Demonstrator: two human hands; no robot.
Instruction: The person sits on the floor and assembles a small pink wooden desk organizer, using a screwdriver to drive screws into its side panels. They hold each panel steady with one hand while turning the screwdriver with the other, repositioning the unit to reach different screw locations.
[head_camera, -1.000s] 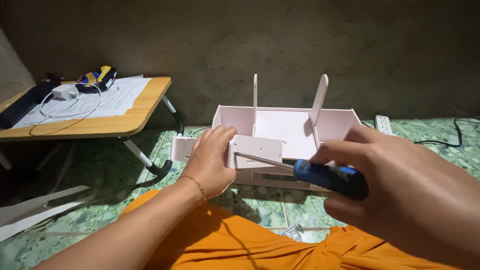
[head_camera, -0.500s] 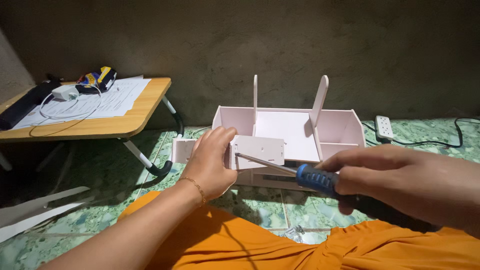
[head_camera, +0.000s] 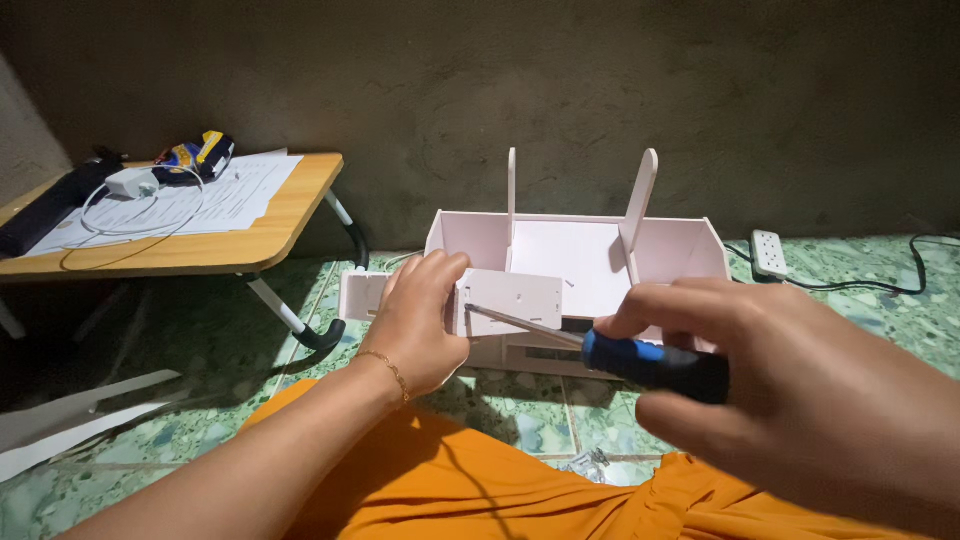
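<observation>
Right hand at four o'clock grips a blue-and-black screwdriver, its tip against a small white panel at centre. Left hand pinches the panel's nine o'clock edge, before a white box assembly.

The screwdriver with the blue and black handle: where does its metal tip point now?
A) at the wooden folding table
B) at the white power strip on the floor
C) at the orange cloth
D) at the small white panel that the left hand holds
D: the right hand holds the screwdriver, and its tip meets the small white panel beside the left hand.
</observation>
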